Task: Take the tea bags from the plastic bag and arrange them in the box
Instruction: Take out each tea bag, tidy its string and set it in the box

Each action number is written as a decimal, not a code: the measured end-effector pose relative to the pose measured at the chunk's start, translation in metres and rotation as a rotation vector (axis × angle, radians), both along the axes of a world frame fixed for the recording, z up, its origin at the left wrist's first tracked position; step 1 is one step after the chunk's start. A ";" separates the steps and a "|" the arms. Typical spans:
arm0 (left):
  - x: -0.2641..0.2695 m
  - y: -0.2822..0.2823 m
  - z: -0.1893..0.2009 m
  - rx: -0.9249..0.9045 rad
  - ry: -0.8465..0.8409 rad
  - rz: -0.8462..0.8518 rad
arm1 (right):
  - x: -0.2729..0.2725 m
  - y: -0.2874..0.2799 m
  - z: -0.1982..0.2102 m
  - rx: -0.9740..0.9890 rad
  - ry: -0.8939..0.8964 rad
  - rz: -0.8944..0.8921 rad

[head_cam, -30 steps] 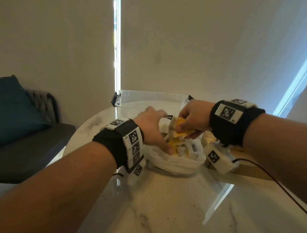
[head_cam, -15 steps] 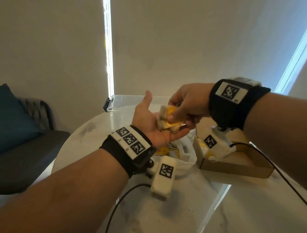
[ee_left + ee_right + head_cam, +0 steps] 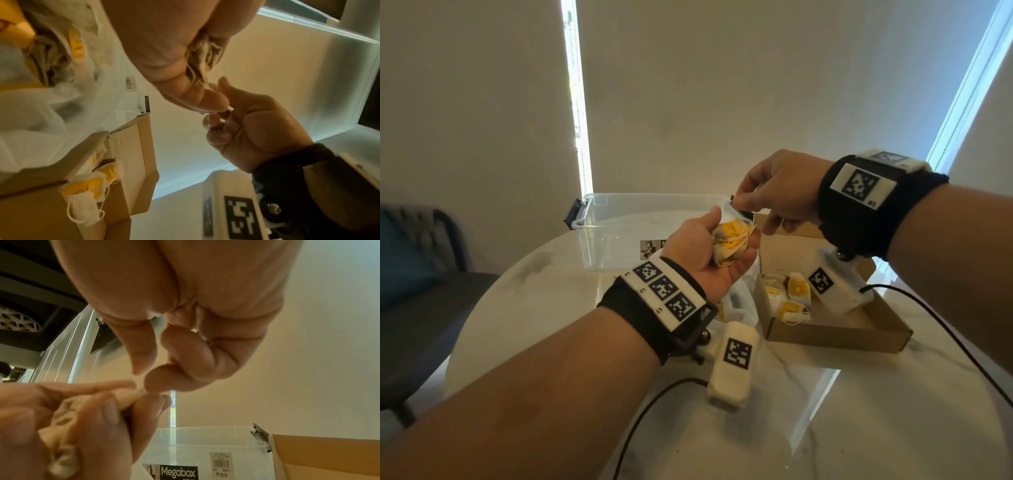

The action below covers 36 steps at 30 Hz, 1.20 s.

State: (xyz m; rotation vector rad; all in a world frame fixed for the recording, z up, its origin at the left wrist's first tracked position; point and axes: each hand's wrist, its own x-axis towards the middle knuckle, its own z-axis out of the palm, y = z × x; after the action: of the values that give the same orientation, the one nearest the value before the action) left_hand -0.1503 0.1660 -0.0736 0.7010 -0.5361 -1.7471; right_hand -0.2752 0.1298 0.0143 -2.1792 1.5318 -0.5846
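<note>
My left hand (image 3: 736, 226) is palm up above the white plastic bag (image 3: 739, 301), its fingers curled round a bunch of yellow-tagged tea bags (image 3: 731, 241). My right hand (image 3: 739, 202) is just above it, and thumb and forefinger pinch the edge of one tea bag at the top of the bunch. The left wrist view shows the bunch (image 3: 203, 53) squeezed in the left hand (image 3: 197, 91), with the right hand (image 3: 213, 91) touching its strings. The open cardboard box (image 3: 832, 334) lies on the right and holds several tea bags (image 3: 792, 296).
A clear plastic Megabox tub (image 3: 619, 222) stands behind the hands on the round marble table (image 3: 876, 428). More tea bags show inside the plastic bag (image 3: 41, 113). A dark sofa with a blue cushion (image 3: 410, 274) is at the left. Camera cables trail over the table.
Both hands came up out of the plastic bag. The left hand turned palm up and took the bunch from the right hand, which now pinches one tea bag at its top.
</note>
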 end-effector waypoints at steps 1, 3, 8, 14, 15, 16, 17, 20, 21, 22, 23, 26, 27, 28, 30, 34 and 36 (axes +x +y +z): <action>-0.003 -0.001 0.000 -0.014 -0.012 0.008 | -0.002 0.000 -0.001 -0.007 0.032 0.015; -0.009 -0.003 0.000 -0.040 -0.029 0.021 | -0.005 0.001 -0.001 -0.004 0.125 0.063; -0.014 -0.001 -0.001 -0.072 -0.071 -0.083 | -0.016 0.001 0.000 -0.059 0.251 0.117; -0.019 0.003 0.001 -0.148 -0.128 -0.202 | -0.027 0.001 -0.006 -0.040 0.232 0.164; -0.021 0.003 0.000 -0.160 -0.140 -0.197 | -0.028 0.001 -0.007 -0.014 0.208 0.200; -0.021 0.002 -0.001 -0.164 -0.160 -0.194 | -0.030 0.001 -0.007 0.012 0.195 0.241; -0.022 0.000 -0.002 -0.173 -0.173 -0.196 | -0.031 0.002 -0.007 0.035 0.196 0.277; -0.024 0.003 0.000 -0.198 -0.195 -0.218 | -0.035 0.003 -0.007 0.075 0.185 0.325; -0.024 0.004 0.002 -0.186 -0.191 -0.233 | -0.036 0.004 -0.007 0.072 0.173 0.320; -0.023 0.005 0.003 -0.166 -0.180 -0.257 | -0.037 0.004 -0.008 0.071 0.161 0.313; -0.022 0.006 0.003 -0.144 -0.166 -0.288 | -0.038 0.005 -0.008 0.080 0.153 0.304; -0.019 0.005 0.000 -0.107 -0.145 -0.346 | -0.038 0.006 -0.011 0.125 0.167 0.291; -0.019 0.004 -0.001 -0.107 -0.148 -0.357 | -0.037 0.006 -0.013 0.140 0.162 0.280; -0.018 0.004 -0.001 -0.108 -0.150 -0.361 | -0.037 0.005 -0.014 0.150 0.140 0.260; -0.018 0.005 -0.001 -0.104 -0.139 -0.348 | -0.036 0.002 -0.016 0.123 0.074 0.179; -0.020 0.002 -0.002 -0.051 -0.222 -0.180 | -0.037 -0.007 -0.015 0.020 -0.070 -0.025; -0.022 -0.001 -0.003 -0.032 -0.334 -0.110 | -0.039 -0.008 -0.014 0.036 -0.095 -0.055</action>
State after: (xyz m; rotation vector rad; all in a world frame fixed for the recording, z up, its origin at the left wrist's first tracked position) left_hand -0.1722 0.1650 -0.0771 0.9631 -0.8422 -1.7270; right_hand -0.3140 0.1219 0.0003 -2.0588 1.5442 -0.6633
